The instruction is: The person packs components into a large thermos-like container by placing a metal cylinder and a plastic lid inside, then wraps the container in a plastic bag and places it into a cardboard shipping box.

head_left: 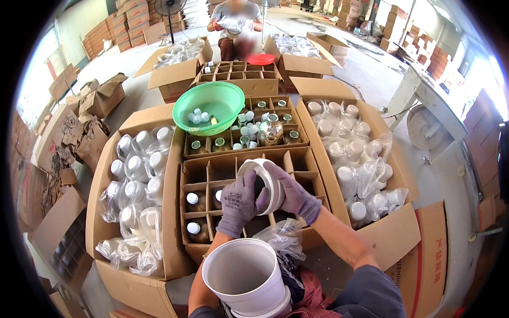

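Note:
Between my gloved hands, above a divided carton (316,185), a white plastic tub (273,186) is tilted with its mouth toward my left hand. My left hand (238,204) closes on the tub's near left rim, the thumb at its mouth. My right hand (297,196) grips its right side, fingers over the far edge. Something dark shows inside the mouth; I cannot make it out. White-capped bottles (193,199) stand in the carton's left cells. In my lap rests a larger white bucket (241,267), with a crumpled clear plastic bag (283,236) just beyond it.
Cartons of bagged white tubs flank me, left (135,167) and right (352,151). Ahead, a green basin (209,100) holding white caps overlaps a carton of uncapped bottles (219,143). A co-worker (237,24) handles clear plastic beyond a red basin (261,59). A metal stand (424,95) is at right.

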Action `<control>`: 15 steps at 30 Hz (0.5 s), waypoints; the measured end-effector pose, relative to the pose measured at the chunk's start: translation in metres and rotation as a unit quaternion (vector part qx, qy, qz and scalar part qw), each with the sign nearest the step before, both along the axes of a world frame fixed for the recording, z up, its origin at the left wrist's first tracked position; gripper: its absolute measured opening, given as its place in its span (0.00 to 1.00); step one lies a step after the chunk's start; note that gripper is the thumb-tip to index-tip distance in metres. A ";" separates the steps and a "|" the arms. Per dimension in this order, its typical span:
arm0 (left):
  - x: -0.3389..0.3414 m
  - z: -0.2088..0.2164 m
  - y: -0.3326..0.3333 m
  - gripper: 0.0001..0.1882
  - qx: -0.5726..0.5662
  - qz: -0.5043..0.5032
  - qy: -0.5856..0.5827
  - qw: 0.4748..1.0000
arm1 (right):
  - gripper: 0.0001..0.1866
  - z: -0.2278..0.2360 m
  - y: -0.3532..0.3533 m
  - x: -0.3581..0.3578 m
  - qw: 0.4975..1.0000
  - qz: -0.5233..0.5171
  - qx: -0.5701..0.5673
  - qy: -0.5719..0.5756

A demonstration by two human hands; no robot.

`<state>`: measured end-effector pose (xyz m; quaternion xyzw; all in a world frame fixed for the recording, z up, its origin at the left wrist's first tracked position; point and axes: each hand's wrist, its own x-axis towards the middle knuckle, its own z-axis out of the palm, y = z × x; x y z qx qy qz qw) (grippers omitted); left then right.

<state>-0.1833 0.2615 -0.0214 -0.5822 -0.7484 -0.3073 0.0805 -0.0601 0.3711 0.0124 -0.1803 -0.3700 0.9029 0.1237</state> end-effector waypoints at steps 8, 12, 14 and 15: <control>0.021 -0.047 -0.007 0.22 -0.023 0.046 -0.285 0.957 | 0.36 -0.031 -0.049 -0.005 0.651 -0.241 0.719 -0.019; 0.032 -0.061 -0.013 0.23 0.081 -0.048 -0.563 0.821 | 0.40 -0.012 -0.032 0.015 0.452 -0.031 0.890 0.058; 0.036 -0.061 -0.010 0.24 0.100 -0.094 -0.661 0.737 | 0.39 0.003 -0.008 0.032 0.370 0.112 0.910 0.151; 0.034 -0.060 -0.007 0.24 0.108 -0.111 -0.693 0.704 | 0.41 0.006 -0.002 0.037 0.352 0.141 0.906 0.189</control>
